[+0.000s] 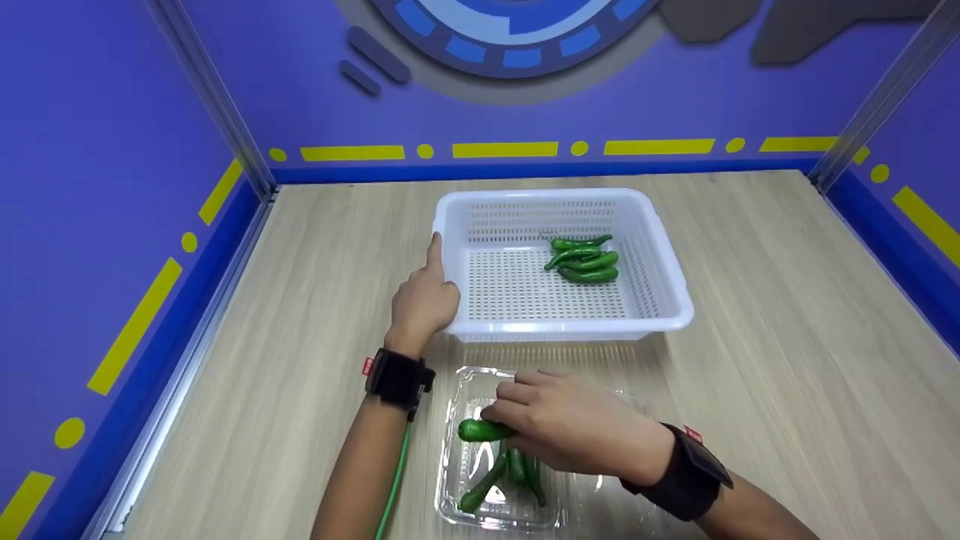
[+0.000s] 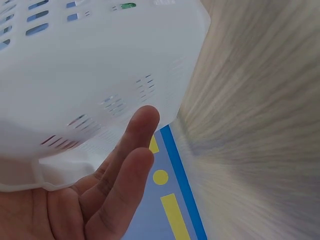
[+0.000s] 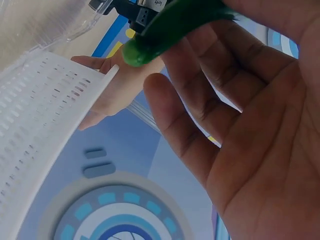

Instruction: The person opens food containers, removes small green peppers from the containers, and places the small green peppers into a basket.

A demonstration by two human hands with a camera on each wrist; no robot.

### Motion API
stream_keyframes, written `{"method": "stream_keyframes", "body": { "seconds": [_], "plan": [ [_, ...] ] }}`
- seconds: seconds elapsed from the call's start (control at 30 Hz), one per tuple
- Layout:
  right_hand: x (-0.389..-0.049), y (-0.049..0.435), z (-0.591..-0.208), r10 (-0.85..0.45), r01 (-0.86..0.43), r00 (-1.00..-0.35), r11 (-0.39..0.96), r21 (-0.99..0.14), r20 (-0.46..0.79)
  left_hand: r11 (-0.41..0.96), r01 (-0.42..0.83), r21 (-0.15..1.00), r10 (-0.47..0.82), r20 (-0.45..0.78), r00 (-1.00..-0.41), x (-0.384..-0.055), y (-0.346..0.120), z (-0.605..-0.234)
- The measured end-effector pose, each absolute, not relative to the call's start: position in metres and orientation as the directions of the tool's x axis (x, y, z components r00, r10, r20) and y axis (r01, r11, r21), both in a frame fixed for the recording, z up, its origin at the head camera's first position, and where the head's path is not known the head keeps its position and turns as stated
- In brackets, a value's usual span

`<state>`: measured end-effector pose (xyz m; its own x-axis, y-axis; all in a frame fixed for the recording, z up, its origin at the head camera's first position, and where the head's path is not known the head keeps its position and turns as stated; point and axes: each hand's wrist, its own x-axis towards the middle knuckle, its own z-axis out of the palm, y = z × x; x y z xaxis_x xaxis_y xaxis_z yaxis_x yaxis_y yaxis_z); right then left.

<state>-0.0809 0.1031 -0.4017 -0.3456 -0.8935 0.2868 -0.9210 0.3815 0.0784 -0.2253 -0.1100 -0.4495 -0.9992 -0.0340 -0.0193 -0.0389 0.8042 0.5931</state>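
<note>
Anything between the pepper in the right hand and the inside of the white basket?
Yes: the far edge of the clear box, then the near rim of the white basket. Nothing else visible blocks the pepper; the left hand is at the basket's left side.

A glossy green pepper (image 1: 481, 430) is held above a clear container (image 1: 471, 461).

Right hand (image 1: 562, 420) blocks the far ends of the chilies (image 1: 484, 487) in the clear clamshell (image 1: 443, 480), left hand's (image 1: 424, 300) lower fingers are hidden in the head view, and the table's (image 1: 765, 345) near edge is cropped.
</note>
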Motion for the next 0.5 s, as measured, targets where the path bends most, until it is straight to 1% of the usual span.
{"method": "stream_keyframes", "body": {
  "seconds": [0.17,0.4,0.5],
  "plan": [
    [-0.083,0.107,-0.397,-0.886,-0.927,-0.346,0.374,0.037,0.309,0.807,-0.044,0.588,-0.037,-0.023,-0.999,-0.225,-0.11,-0.45],
    [-0.086,0.119,-0.386,-0.845,-0.91,-0.389,0.415,-0.009,0.367,0.809,-0.045,0.586,-0.04,-0.021,-0.999,-0.226,-0.111,-0.451],
    [-0.088,0.125,-0.382,-0.832,-0.905,-0.397,0.424,-0.017,0.388,0.806,-0.047,0.59,-0.041,-0.024,-0.999,-0.226,-0.111,-0.45]
  ]
}}
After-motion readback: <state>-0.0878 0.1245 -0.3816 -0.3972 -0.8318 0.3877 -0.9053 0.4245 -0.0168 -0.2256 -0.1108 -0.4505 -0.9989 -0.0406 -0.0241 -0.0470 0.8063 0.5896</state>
